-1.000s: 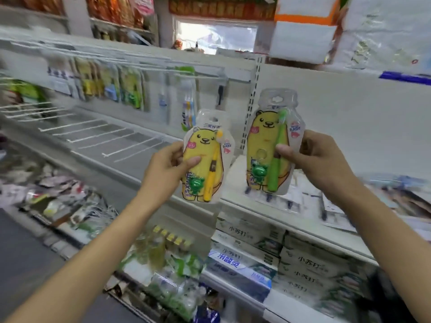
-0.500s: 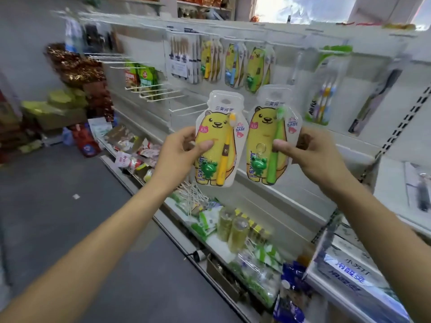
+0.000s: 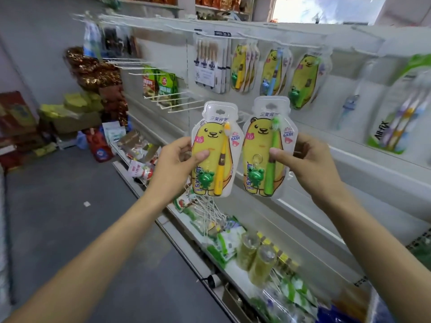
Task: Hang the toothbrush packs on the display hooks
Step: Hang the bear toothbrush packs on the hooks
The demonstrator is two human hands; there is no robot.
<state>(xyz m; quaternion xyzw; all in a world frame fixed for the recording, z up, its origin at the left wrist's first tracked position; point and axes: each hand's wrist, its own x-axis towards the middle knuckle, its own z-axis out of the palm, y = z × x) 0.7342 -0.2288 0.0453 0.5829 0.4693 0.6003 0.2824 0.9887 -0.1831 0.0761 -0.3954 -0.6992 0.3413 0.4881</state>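
My left hand (image 3: 173, 163) grips a bear-shaped toothbrush pack with a yellow brush (image 3: 213, 149), thumb on its front. My right hand (image 3: 310, 163) grips a matching pack with a green brush (image 3: 265, 145). Both packs are upright, side by side, below and in front of the display hooks. On the top row hang like packs: a yellow-brush stack (image 3: 242, 67), a blue-brush stack (image 3: 274, 72) and a green-brush pack (image 3: 304, 81). Several bare white hooks (image 3: 172, 104) jut out lower left of the packs.
A multi-brush card (image 3: 208, 64) hangs left of the bear packs; adult toothbrush packs (image 3: 396, 110) hang at right. Green snack bags (image 3: 161, 83) hang further left. The lower shelf (image 3: 233, 248) holds bottles and packets. Boxes (image 3: 70, 115) stand on the grey floor at left.
The view has swung left along the shelving and closer to the hooks. Both hands keep their packs and have brought them nearer each other, in front of the hanging bear packs.
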